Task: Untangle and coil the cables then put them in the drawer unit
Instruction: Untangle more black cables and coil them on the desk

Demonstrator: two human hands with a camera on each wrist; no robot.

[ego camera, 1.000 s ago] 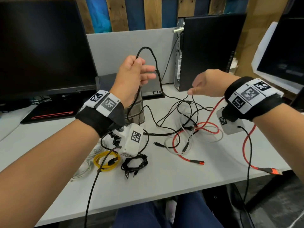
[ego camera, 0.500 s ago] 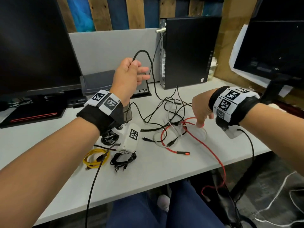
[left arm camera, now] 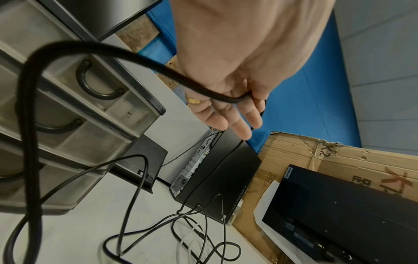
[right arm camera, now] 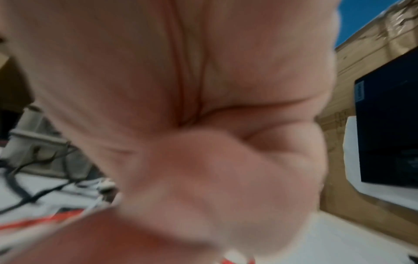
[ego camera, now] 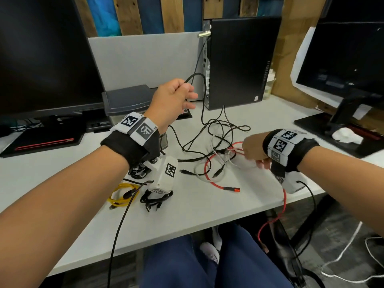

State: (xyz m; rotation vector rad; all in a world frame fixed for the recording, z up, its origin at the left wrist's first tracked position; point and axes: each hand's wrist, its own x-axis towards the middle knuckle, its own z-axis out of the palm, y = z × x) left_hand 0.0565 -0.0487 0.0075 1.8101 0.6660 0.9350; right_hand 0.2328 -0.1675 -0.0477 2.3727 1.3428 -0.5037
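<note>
Cables: I counted one black cable (ego camera: 204,94) pinched in my raised left hand (ego camera: 172,100), one red cable (ego camera: 209,177) and one white on the bench (ego camera: 207,208). My right hand (ego camera: 254,150) reached the tangle; its fingers were blurred, grip indeterminate.

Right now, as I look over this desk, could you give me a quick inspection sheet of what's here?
Surface: white desk, cables spread across it.
Job's things: tangled black, white and red cables; drawer unit at the back.
Clutter: coiled yellow cable and coiled black cable near the front edge.
Hands: left hand raised, holding a black cable; right hand down at the tangle, grip too blurred to judge.
Cables: red cable trails off the desk edge.
Surroundings: monitors, computer tower, cardboard.
</note>
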